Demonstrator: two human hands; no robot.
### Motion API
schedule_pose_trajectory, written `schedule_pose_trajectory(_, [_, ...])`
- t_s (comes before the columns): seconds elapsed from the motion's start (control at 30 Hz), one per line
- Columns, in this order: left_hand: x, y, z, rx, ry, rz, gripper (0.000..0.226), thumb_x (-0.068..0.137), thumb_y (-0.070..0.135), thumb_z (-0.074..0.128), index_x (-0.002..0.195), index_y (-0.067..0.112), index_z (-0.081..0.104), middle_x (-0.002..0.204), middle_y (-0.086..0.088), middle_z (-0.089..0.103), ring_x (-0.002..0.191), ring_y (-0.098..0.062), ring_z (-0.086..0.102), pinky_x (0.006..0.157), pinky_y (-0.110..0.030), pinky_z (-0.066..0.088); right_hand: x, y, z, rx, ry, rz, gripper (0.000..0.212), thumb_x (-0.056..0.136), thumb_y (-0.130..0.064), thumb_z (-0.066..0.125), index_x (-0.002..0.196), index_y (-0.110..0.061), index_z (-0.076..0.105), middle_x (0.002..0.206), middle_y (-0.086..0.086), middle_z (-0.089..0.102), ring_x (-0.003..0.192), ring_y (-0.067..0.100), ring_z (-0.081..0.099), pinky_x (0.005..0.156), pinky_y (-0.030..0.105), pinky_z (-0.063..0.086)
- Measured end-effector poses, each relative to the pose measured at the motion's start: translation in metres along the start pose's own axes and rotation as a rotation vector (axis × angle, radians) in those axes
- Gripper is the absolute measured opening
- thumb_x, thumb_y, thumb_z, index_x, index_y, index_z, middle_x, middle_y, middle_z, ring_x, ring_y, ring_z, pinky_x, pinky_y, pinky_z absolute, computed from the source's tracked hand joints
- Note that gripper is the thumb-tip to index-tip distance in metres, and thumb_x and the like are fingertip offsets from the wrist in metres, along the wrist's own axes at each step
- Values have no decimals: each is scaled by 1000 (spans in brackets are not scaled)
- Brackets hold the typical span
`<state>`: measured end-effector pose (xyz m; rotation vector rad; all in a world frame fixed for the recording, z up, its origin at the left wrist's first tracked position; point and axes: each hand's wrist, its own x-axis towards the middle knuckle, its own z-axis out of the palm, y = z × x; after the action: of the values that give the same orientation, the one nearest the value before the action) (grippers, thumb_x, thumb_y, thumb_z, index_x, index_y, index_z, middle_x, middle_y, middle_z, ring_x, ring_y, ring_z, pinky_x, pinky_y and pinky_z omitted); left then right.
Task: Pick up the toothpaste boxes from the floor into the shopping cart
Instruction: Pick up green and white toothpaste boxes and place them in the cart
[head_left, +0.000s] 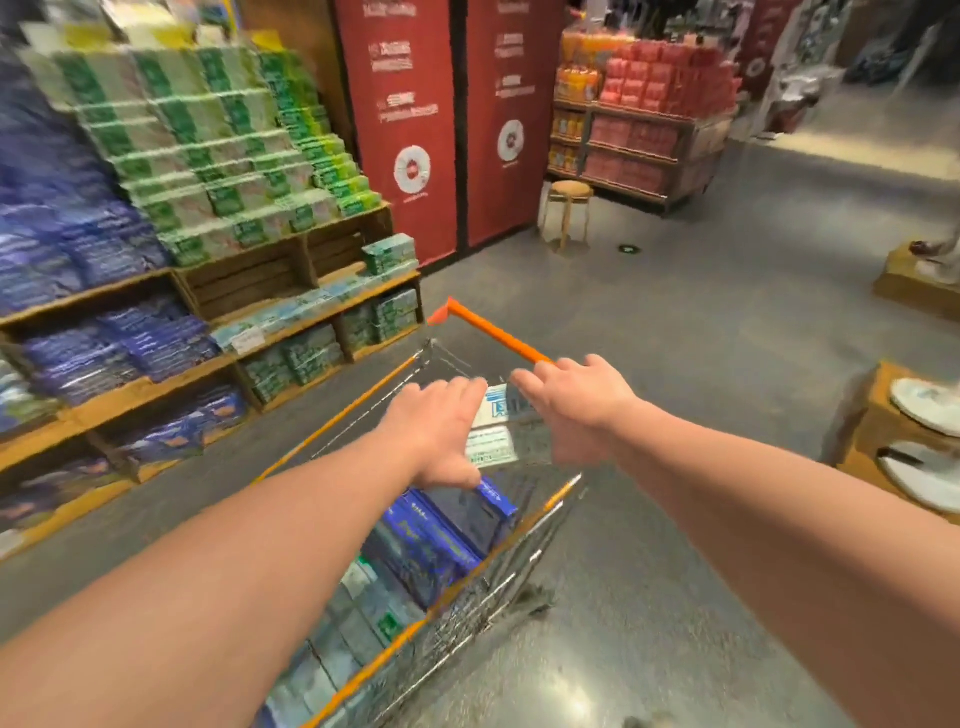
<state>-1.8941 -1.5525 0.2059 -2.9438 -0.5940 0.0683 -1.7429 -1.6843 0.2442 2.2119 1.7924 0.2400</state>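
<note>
Item: shopping cart (524, 545), wire, orange-trimmed, centre of view, its long axis running from 7 o'clock to 1 o'clock. Contents: toothpaste boxes (441, 540), blue ones uppermost, paler green-marked ones nearer you; a white printed panel (493, 426) sits between your hands. Floor (701, 322): no box visible on it from here, so the collecting looks largely done, though motion blur leaves that uncertain. Left hand (441, 431): arm fully extended, palm down, fingers spread flat over the blue stack, its grip released and holding nothing. Right hand (576, 400): arm extended, knuckles up, fingers curled beside the orange handle (498, 338) at 1 o'clock; whether its grip is clenched on the bar you cannot tell. Handling note: press the stack level with the flat left palm so boxes lie below the rim, and steady the cart with the right hand.
</note>
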Motion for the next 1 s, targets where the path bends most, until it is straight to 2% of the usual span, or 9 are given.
schedule_pose_trajectory(0.13, [31, -5, 17, -26, -40, -238, 101, 58, 67, 73, 137, 19, 34, 134, -2, 53, 123, -27, 55, 93, -45, 48, 70, 33, 25, -16, 53, -212, 85, 71, -48, 74, 143, -26, 33, 124, -3, 53, 119, 22, 57, 89, 38, 43])
schedule_pose_trajectory(0.27, [45, 8, 20, -98, -105, -493, 97, 58, 67, 74, 133, 19, 36, 130, 0, 53, 122, -26, 54, 92, -44, 47, 126, 52, 35, -72, 16, -463, 92, 68, -46, 81, 143, -25, 31, 126, 0, 52, 122, 24, 54, 97, 42, 44])
schedule_pose_trajectory(0.4, [59, 22, 14, -150, -110, -749, 95, 59, 64, 75, 133, 18, 37, 131, -2, 53, 122, -27, 54, 93, -44, 47, 178, 60, 30, -147, 67, -688, 92, 66, -42, 83, 142, -25, 32, 130, 1, 51, 124, 26, 52, 99, 45, 41])
schedule_pose_trajectory(0.5, [64, 29, 24, -195, -128, -915, 97, 58, 64, 76, 133, 18, 36, 131, -3, 53, 122, -27, 55, 93, -44, 47, 206, 49, 36, -213, 80, -833, 92, 68, -40, 82, 143, -23, 31, 130, 3, 49, 124, 27, 51, 102, 47, 41])
schedule_pose_trajectory(0.67, [79, 24, 53, -282, -108, -1127, 93, 57, 62, 79, 127, 18, 38, 127, -2, 55, 118, -27, 57, 91, -43, 47, 256, 23, 51, -282, 116, -1025, 99, 69, -48, 83, 147, -24, 28, 135, 2, 47, 126, 27, 49, 104, 48, 38])
schedule_pose_trajectory(0.83, [108, 37, 86, -400, -116, -1393, 92, 62, 59, 77, 133, 19, 35, 131, -3, 52, 123, -26, 54, 93, -42, 45, 295, -2, 74, -406, 175, -1232, 92, 71, -36, 83, 145, -24, 29, 135, 3, 47, 126, 26, 48, 104, 47, 33])
schedule_pose_trajectory(1.0, [141, 49, 121, -519, -93, -1680, 85, 66, 58, 73, 131, 20, 33, 128, 0, 49, 122, -24, 53, 92, -42, 45, 333, -35, 107, -504, 230, -1480, 93, 69, -33, 83, 145, -23, 29, 132, 4, 48, 123, 27, 48, 109, 49, 31])
